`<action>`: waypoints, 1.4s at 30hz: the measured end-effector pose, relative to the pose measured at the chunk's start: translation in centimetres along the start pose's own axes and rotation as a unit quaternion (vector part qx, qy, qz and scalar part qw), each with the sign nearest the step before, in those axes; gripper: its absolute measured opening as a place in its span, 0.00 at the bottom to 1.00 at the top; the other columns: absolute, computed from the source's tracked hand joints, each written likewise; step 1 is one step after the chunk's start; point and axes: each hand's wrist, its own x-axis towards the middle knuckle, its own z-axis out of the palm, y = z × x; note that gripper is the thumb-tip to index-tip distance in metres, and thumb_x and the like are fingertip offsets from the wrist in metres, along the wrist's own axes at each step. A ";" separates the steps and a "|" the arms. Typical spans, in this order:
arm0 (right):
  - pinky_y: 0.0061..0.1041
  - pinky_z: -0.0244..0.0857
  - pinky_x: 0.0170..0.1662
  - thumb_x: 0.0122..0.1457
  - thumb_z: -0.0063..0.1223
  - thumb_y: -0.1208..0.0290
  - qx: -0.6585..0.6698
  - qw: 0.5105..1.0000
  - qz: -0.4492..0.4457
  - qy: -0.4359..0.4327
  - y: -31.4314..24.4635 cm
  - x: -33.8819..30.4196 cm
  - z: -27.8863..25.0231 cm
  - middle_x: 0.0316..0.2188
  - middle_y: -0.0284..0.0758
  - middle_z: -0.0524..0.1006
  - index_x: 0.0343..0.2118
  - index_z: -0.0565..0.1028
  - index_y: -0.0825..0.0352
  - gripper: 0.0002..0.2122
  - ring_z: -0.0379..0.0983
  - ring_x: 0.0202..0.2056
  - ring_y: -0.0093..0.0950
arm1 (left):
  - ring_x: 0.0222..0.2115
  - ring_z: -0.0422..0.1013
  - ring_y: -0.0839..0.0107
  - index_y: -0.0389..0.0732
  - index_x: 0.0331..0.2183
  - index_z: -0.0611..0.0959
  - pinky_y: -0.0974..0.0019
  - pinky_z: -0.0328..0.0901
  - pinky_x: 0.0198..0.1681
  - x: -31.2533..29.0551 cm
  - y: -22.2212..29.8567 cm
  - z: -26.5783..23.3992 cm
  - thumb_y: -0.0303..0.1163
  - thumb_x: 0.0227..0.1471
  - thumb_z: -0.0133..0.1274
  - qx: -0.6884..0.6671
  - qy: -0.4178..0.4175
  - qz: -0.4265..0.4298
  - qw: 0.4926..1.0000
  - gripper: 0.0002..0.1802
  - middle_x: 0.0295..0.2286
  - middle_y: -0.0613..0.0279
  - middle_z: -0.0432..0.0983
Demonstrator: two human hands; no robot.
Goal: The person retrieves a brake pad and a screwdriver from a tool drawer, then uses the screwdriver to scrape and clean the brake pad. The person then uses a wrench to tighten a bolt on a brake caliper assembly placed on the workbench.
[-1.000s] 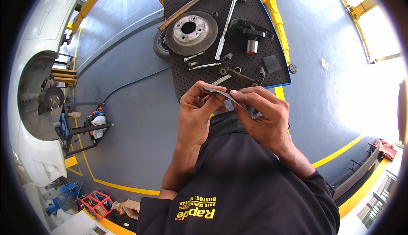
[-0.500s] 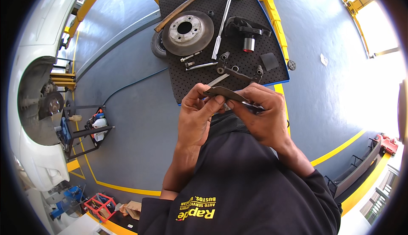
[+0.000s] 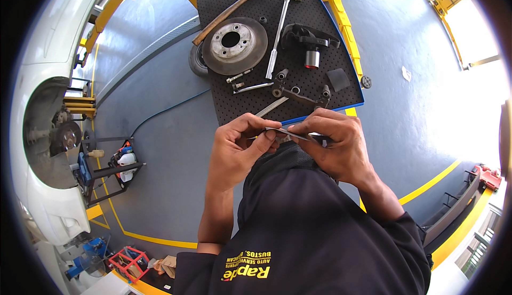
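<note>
My left hand (image 3: 240, 148) and my right hand (image 3: 338, 143) meet in front of my chest, just off the near edge of the table. Both pinch a thin plate (image 3: 294, 133) between thumbs and fingers; it looks like a brake pad shim and shows almost edge-on. A darker piece (image 3: 321, 137) shows under my right fingers, its kind unclear. Beyond my hands lie a caliper bracket (image 3: 303, 99), a flat metal strip (image 3: 273, 106) and a dark grey square sheet (image 3: 338, 79).
The dark perforated tabletop (image 3: 224, 103) also bears a brake disc (image 3: 256, 55), a hammer (image 3: 226, 15), a long-handled socket wrench (image 3: 278, 42) and a brake caliper (image 3: 312, 35). At left stand a white car (image 3: 48, 39) with an exposed wheel hub and a black cart (image 3: 109, 172).
The plate has tipped from showing its dark face to nearly edge-on. My left hand has shifted slightly left; both hands keep their pinch.
</note>
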 end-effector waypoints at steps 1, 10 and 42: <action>0.28 0.74 0.31 0.56 0.70 0.80 -0.008 1.000 -0.005 0.001 0.1 0.0 0.0 0.32 0.31 0.84 0.41 0.90 0.62 0.10 0.83 0.27 0.29 | 0.31 0.81 0.78 0.33 0.42 0.89 0.71 0.78 0.38 0.0 0.2 0.2 0.25 0.65 0.66 0.003 0.010 -0.006 1.000 0.07 0.32 0.62 0.86; 0.30 0.71 0.28 0.58 0.69 0.79 -0.066 0.997 -0.025 0.014 0.4 0.2 0.7 0.29 0.28 0.82 0.45 0.90 0.59 0.13 0.80 0.25 0.29 | 0.31 0.77 0.85 0.36 0.42 0.88 0.77 0.70 0.36 1.5 -1.0 -0.5 0.23 0.67 0.62 -0.023 -0.003 -0.034 0.999 0.03 0.34 0.64 0.87; 0.34 0.74 0.38 0.57 0.71 0.77 -0.031 0.994 0.108 -0.009 0.2 0.0 -0.6 0.31 0.34 0.84 0.45 0.91 0.60 0.12 0.84 0.32 0.36 | 0.33 0.74 0.82 0.35 0.40 0.86 0.74 0.70 0.34 2.1 -2.1 -0.5 0.21 0.67 0.51 0.079 0.063 0.118 0.988 0.09 0.35 0.65 0.80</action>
